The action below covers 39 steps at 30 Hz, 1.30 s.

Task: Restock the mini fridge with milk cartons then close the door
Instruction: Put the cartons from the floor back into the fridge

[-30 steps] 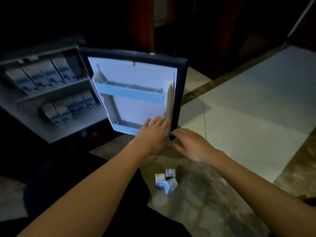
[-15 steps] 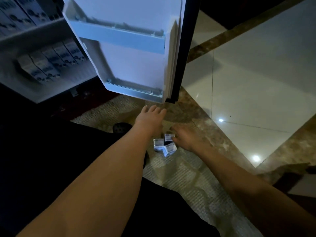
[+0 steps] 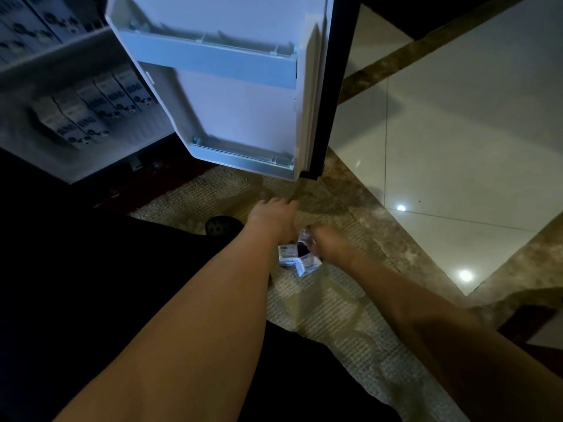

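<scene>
Fridge interior (image 3: pixel 54 166), upper left of frame: two shelves stocked with milk cartons. Upper row (image 3: pixel 33 24) cut off by the frame edge, count uncertain; lower row (image 3: pixel 91 109), five cartons lying side by side. Door (image 3: pixel 243 95), top centre: one, swung open, two door racks. Left hand (image 3: pixel 274 219), centre: fingers spread loosely, gripping nothing, just beside the loose cartons. Loose cartons (image 3: pixel 300 257), centre, on the woven mat (image 3: pixel 335 315): three in a tight cluster. Right hand (image 3: pixel 330 243): fingers on the cluster's far carton; whether it is gripped, cannot tell. Floor tiles (image 3: pixel 457 132), right: pale, glossy.
</scene>
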Tool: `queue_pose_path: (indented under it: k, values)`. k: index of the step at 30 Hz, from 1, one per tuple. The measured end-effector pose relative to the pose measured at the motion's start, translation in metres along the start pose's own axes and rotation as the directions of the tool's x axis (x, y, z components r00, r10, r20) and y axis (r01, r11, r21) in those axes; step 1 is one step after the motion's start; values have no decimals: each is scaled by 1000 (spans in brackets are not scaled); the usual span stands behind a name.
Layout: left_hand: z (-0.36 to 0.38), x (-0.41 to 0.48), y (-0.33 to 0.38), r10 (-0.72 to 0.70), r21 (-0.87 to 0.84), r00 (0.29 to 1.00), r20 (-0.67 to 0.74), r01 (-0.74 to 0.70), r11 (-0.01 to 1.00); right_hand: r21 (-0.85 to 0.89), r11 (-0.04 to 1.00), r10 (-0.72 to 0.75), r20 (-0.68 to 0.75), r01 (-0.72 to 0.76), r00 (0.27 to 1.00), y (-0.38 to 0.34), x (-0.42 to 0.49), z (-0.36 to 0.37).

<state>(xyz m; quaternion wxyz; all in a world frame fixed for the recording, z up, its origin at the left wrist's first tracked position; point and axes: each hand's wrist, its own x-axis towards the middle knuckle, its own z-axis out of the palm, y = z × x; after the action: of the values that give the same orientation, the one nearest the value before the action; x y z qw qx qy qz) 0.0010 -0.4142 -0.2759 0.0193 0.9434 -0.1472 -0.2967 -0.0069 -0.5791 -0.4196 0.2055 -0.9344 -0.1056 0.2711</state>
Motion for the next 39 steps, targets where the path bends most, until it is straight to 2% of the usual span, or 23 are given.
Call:
queue_pose_path:
  k: [3, 6, 12, 15, 17, 19, 21, 23, 27, 32, 36, 39]
  values:
    - [-3, -2, 4, 3, -19, 999, 32, -3, 1000, 45, 999, -20, -69, 23, 997, 9, -11, -13]
    - [-6, -1, 7, 9, -65, 1000, 14, -8, 998, 92, 990, -89, -213, 110, 973, 4, -38, -42]
    - [-14, -1, 23, 23, -315, 998, -51, -38, 948, 142, 957, -164, -457, 253, 874, -16, -75, -91]
    - [-20, -4, 25, 5, -444, 991, -137, -66, 894, 193, 932, -180, -485, 306, 856, -25, -82, -105]
    - [-24, -8, 23, 7, -457, 983, -185, -93, 884, 238, 910, -192, -484, 340, 854, -28, -86, -106]
    - [-23, -12, 18, 0, -425, 980, -201, -87, 901, 354, 862, -161, -489, 363, 858, -28, -91, -100]
    - [-20, -15, 14, -32, -368, 979, -201, -46, 929, 468, 813, -97, -477, 346, 873, -26, -94, -90]
    - [-18, -16, 11, -63, -308, 977, -201, -2, 951, 515, 811, -43, -422, 278, 906, -20, -95, -75]
    - [-18, -19, 8, -78, -233, 974, -211, 28, 972, 376, 914, -59, -247, 152, 967, 1, -85, -32]
    - [-15, -14, 9, -95, -203, 970, -226, 49, 978, 175, 976, -123, -54, 131, 991, 13, -62, 12]
    - [-14, -14, 10, -89, -179, 967, -238, 47, 983, 136, 990, -43, 0, 42, 999, 17, -54, 32]
    - [-16, -17, 11, -88, -153, 964, -252, 50, 987, 95, 995, -44, 26, 42, 999, 18, -52, 29]
